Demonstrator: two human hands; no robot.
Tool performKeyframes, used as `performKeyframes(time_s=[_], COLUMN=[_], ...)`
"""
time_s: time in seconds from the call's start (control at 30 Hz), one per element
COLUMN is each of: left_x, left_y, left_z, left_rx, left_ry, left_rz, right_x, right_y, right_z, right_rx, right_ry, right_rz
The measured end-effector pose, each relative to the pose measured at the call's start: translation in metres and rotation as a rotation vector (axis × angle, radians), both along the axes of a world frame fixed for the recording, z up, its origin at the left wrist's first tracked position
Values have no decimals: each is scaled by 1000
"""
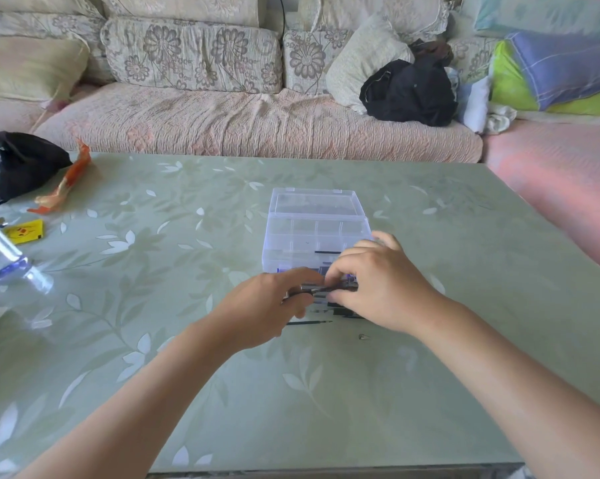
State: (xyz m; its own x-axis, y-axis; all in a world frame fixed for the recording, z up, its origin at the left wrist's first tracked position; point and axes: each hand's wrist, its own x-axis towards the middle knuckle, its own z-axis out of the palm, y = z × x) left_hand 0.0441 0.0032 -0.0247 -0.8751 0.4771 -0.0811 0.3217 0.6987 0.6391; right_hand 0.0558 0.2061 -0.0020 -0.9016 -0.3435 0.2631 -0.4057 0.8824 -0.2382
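Pale green glass worktop (464,271) with a frosted leaf print, floral sofa (195,57) behind it at 12 o'clock, so a pretty normal living room setup. Both forearms are stretched in from 6 o'clock and meet mid-worktop, wrists roughly level, backs of the hands turned up.

A slim, dark, metallic-looking pen barrel (321,288) is held lying nearly flat between them, just above the worktop at the near edge of the box. The left grip (274,305) is curled round its 9 o'clock end. The right grip (378,288) is pinching the 3 o'clock end with thumb and fingertips, the other fingers bent loosely.

Right behind the hands, at 12 o'clock, a clear plastic organiser box (312,233) is seen. It's rectangular, split into small compartments, with the lid laid open away from the person. Dark bits are sitting in the near compartments, but they're mostly hidden.

At 6 o'clock from the hands a thin dark refill (309,322) is lying flat, and a tiny cone-shaped metal tip (363,337) sits apart at 5 o'clock. A see-through water bottle (5,257), lying on its side, is seen at 9 o'clock.
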Motion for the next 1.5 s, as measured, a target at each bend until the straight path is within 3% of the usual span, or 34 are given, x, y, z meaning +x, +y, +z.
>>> performKeyframes(time_s=[0.23,0.37,0.53,0.9,1.2,1.5], left_x=[-8,-6,-4,3,3,1], left_y=[2,6,9,15,10,8], left_z=[-3,-1,-5,-8,-10,-10], left_rx=[437,564,508,406,377,349], left_ry=[-187,-267,-255,-281,-231,-212], left_rz=[231,276,263,191,89,54], right_x=[-1,12,21,24,17,15], right_y=[32,35,31,34,29,19], right_z=[14,7,-8,-15,2,2], right_rx=[-118,-72,87,74,-477,-542], right_ry=[157,-194,-470,-522,-289,-317], right_rz=[-66,-86,-84,-64,-163,-146])
